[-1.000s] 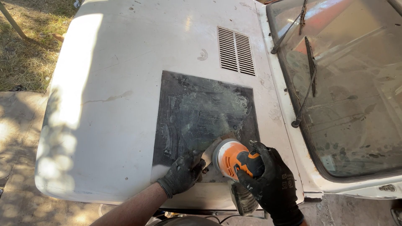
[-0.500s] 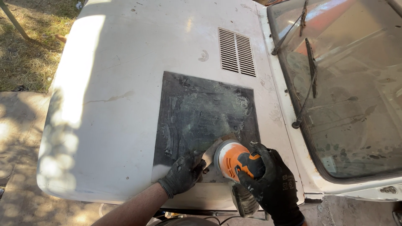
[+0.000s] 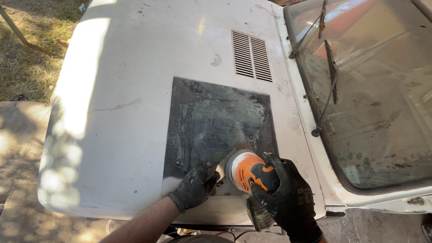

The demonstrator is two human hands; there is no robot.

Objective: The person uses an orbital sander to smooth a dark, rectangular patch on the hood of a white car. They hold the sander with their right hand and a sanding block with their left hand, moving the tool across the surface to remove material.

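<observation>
An orange and black round power sander (image 3: 246,173) rests on the white car hood (image 3: 135,81), at the near edge of a dark grey square patch (image 3: 216,121). My right hand (image 3: 288,200), in a dusty black glove, grips the sander's top and handle. My left hand (image 3: 195,186), also in a black glove, presses flat on the hood just left of the sander, its fingers against the sander's rim. Pale dust streaks cover the patch near the sander.
A slatted vent (image 3: 252,56) sits in the hood beyond the patch. The windshield (image 3: 373,103) with two wiper arms (image 3: 330,85) lies to the right. Dry grass (image 3: 22,54) and bare ground are on the left, past the hood's front edge.
Sander and both hands stay at the same near corner of the patch, with only a slight shift.
</observation>
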